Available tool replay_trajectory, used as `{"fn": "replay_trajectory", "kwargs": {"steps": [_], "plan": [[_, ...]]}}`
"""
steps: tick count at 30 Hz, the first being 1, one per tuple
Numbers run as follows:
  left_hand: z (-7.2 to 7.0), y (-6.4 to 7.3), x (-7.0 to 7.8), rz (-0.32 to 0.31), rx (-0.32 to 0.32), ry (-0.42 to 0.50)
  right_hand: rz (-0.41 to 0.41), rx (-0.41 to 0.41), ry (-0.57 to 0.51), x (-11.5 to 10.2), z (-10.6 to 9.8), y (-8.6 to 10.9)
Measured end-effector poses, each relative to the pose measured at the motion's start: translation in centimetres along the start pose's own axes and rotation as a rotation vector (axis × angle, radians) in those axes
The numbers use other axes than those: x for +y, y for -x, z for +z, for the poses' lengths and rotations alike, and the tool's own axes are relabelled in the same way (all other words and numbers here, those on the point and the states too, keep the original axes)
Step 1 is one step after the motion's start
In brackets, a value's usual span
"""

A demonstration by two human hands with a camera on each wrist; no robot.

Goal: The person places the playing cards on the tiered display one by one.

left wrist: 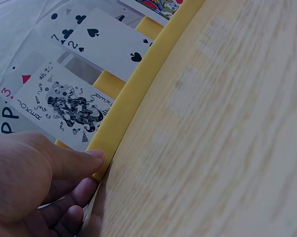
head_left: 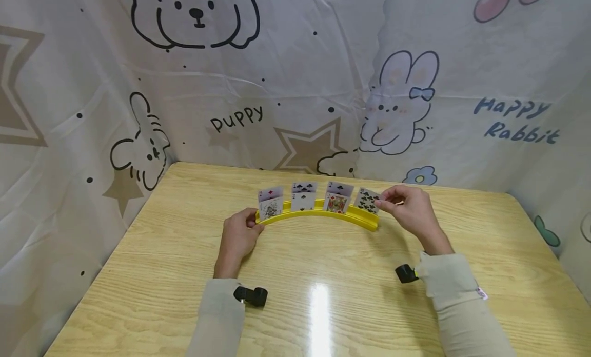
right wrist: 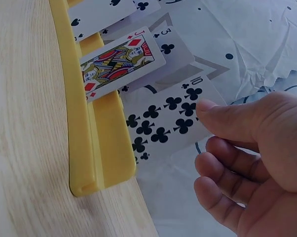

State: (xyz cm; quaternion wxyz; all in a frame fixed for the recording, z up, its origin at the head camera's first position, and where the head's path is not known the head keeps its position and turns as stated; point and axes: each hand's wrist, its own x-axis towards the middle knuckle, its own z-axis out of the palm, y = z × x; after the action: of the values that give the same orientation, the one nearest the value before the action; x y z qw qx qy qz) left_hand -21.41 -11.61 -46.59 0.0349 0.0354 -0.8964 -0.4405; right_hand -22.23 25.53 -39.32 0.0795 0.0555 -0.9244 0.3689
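A curved yellow card holder (head_left: 367, 222) stands on the table with playing cards upright in its two rows. My left hand (head_left: 237, 239) grips its left end, thumb on the front face. At the right end, my right hand (head_left: 411, 211) pinches the ten of clubs (right wrist: 153, 121) by its upper corner; the card's lower edge is at the back row. In the front row stand a joker (left wrist: 72, 106), a two of spades (left wrist: 114, 44) and a jack of diamonds (right wrist: 121, 61). Behind them are a red three (left wrist: 22, 81), a seven of clubs (left wrist: 64, 27) and a three of clubs (right wrist: 175, 49).
The wooden table (head_left: 300, 259) ends at a printed cloth (head_left: 295, 80) hanging behind and to the left. Small black cameras (head_left: 251, 296) sit on both wrists over light sleeves. A light reflection shows on the tabletop near the front.
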Motion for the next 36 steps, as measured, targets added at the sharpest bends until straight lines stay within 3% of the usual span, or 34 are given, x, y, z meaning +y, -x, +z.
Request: {"fn": "replay_trajectory", "kwargs": {"steps": [19, 27, 36], "plan": [[0.0, 0.1, 0.2, -0.025, -0.017, 0.002, 0.023, -0.095, 0.055, 0.7, -1.7, 2.0], [0.0, 0.1, 0.1, 0.002, -0.011, 0.0, 0.025, -0.09, 0.094, 1.4, -2.5, 3.0], [0.1, 0.1, 0.1, -0.014, -0.016, -0.008, 0.061, -0.118, 0.113, 2.3, -3.4, 4.4]]}}
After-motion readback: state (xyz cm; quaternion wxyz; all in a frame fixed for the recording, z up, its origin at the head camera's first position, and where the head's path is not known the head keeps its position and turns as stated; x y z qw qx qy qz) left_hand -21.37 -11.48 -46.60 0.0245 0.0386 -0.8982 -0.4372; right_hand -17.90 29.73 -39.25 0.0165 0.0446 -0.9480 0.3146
